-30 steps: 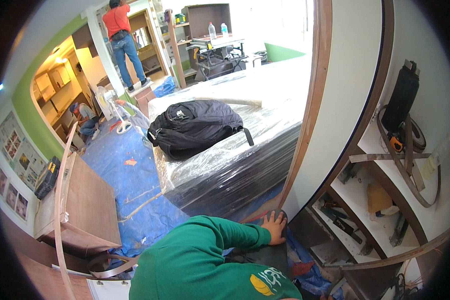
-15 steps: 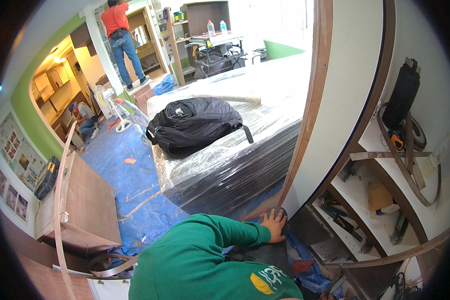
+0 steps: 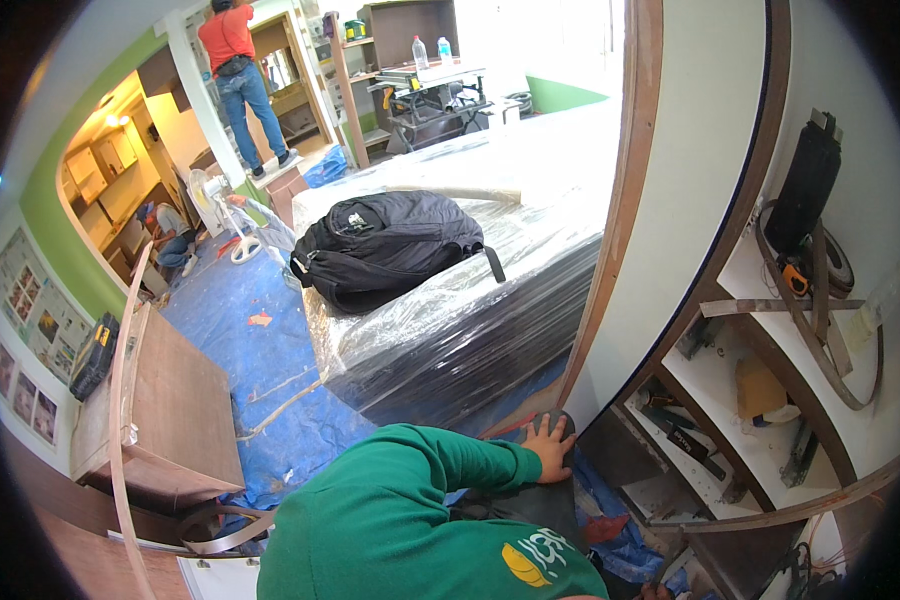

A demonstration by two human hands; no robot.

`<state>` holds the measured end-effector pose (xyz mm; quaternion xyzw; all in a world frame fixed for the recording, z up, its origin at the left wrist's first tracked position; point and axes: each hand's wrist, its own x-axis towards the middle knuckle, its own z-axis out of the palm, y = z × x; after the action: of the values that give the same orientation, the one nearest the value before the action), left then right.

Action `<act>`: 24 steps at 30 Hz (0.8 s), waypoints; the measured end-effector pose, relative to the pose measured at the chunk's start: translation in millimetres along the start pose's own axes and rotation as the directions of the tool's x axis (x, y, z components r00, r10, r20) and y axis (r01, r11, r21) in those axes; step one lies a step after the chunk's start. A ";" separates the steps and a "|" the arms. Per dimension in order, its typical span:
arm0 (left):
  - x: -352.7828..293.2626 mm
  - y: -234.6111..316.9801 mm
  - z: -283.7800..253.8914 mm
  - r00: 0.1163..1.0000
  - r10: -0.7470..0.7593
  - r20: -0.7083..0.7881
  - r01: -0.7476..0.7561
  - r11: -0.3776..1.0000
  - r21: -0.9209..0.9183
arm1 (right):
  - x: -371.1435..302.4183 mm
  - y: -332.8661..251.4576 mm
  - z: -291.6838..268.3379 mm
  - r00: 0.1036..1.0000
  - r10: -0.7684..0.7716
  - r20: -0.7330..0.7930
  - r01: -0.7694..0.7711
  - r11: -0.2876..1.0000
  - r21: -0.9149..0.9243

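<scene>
My left hand (image 3: 549, 449), at the end of a green sleeve (image 3: 460, 462), lies with its fingers spread on my dark-trousered knee (image 3: 567, 432). It holds nothing. At the bottom edge, only a small part of my right hand (image 3: 656, 592) shows. It is low down near the crumpled blue sheet (image 3: 620, 555) and the foot of the curved shelf unit (image 3: 760, 515). A thin dark piece (image 3: 676, 563) is close by it; whether the fingers grip it cannot be made out.
A black backpack (image 3: 385, 245) lies on a large plastic-wrapped block (image 3: 470, 350). Shelves at right hold a tape measure (image 3: 795, 277), strips and tools. A wooden cabinet (image 3: 185, 400) stands left, on blue floor sheeting (image 3: 270, 350). Farther off are a standing person (image 3: 238, 75), a crouching person (image 3: 173, 235) and a fan (image 3: 210, 200).
My right hand shows slightly more at the bottom edge, and the thin dark piece has come into sight beside it. My left hand stays on the knee.
</scene>
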<state>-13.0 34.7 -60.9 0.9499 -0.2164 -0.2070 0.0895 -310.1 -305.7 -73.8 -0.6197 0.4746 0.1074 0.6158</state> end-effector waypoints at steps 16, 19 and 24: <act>1.2 -1.3 4.1 1.000 0.001 -0.017 -0.002 1.000 -0.019 | 2.4 6.2 -1.3 0.999 -0.035 -0.006 0.035 0.999 0.021; 1.5 -1.7 5.5 1.000 0.002 -0.021 -0.003 1.000 -0.007 | 0.4 5.3 -0.8 1.000 -0.026 -0.009 0.027 0.999 0.035; 1.2 -1.6 3.8 1.000 0.000 -0.019 0.000 1.000 -0.015 | 1.2 4.1 -1.1 0.999 -0.046 0.011 0.046 0.999 0.005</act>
<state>-13.1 35.3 -65.1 0.9512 -0.2141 -0.1995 0.0985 -312.9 -306.3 -77.1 -0.6283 0.4570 0.0954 0.6223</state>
